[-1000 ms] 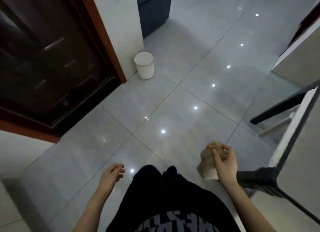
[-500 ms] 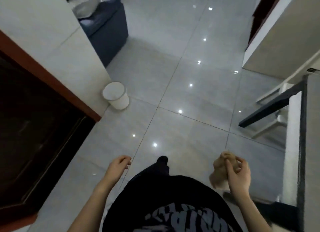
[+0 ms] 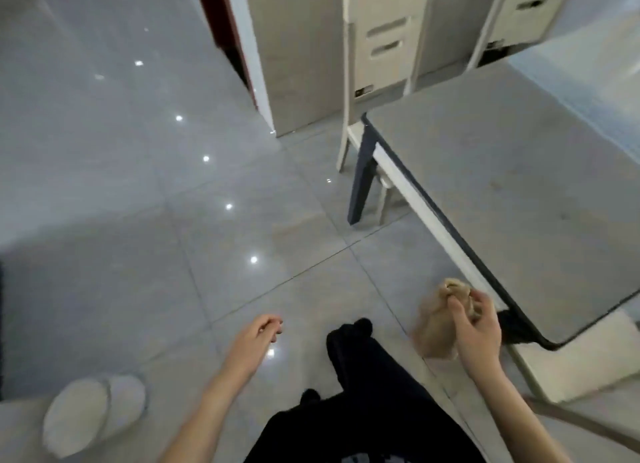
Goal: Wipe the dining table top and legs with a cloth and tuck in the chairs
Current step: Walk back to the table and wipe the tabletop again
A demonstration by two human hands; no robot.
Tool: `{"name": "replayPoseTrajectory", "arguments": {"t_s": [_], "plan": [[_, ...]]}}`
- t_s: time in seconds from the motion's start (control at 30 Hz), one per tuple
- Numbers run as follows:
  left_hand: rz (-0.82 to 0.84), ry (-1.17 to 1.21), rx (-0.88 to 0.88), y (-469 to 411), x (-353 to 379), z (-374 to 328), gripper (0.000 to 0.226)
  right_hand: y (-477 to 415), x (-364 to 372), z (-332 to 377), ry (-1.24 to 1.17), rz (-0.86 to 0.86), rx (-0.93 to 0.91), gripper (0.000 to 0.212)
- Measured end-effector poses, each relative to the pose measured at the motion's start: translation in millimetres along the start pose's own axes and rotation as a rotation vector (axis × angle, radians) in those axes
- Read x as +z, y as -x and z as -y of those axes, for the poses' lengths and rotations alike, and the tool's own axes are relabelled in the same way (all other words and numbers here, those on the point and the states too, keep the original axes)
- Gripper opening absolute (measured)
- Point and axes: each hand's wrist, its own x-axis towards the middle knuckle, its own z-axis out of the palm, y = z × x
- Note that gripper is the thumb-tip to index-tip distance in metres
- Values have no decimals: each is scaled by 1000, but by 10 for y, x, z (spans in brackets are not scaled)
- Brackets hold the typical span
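I count one table (image 3: 502, 185), with two of its dark legs in sight: the far leg (image 3: 362, 178) and the near leg (image 3: 516, 327). I make out two pale chairs, a first chair (image 3: 377, 47) and a second chair (image 3: 519, 12). There is one cloth (image 3: 436, 327) and one white bin (image 3: 90, 414). I see two hands of mine, the left hand (image 3: 258, 334) and the right hand (image 3: 479, 327).

You are in a home dining area: glossy grey floor tiles (image 3: 138, 185) mirror ceiling lights, a dark-legged grey table (image 3: 502, 185) stands to your right, a pale slatted chair (image 3: 381, 47) at its far end, a small white bin (image 3: 93, 410) on your left.
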Motion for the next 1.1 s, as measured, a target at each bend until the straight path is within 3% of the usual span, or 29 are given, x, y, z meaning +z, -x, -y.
{"name": "replayPoseTrajectory", "arguments": {"t_s": [0.2, 0.27, 0.37, 0.5, 0.57, 0.9, 0.97, 1.1], "plan": [[112, -273, 298, -925, 461, -1312, 17, -630, -167, 269, -126, -151, -32, 21], [174, -369, 391, -1148, 698, -1743, 23, -845, -266, 275, -147, -210, -19, 16], [291, -542, 590, -1463, 1132, -2340, 39, -1176, -438, 297, -162, -342, -6, 39], [445, -776, 787, -1857, 1757, -2909, 60, -1403, -696, 218, -149, -472, 43, 29], [511, -859, 888, -2059, 2094, -3105, 70, -1442, -815, 127, -125, -544, 80, 28], [807, -1221, 1468, -2777, 3737, -3480, 59, -1810, -1306, -726, 382, -810, 277, 39], [857, -1258, 1571, -2902, 4071, -3478, 57, -2019, -1265, -921, 474, -809, 361, 39], [919, -1301, 1619, -3080, 4540, -3427, 55, -2361, -931, -1128, 601, -736, 433, 38]]}}
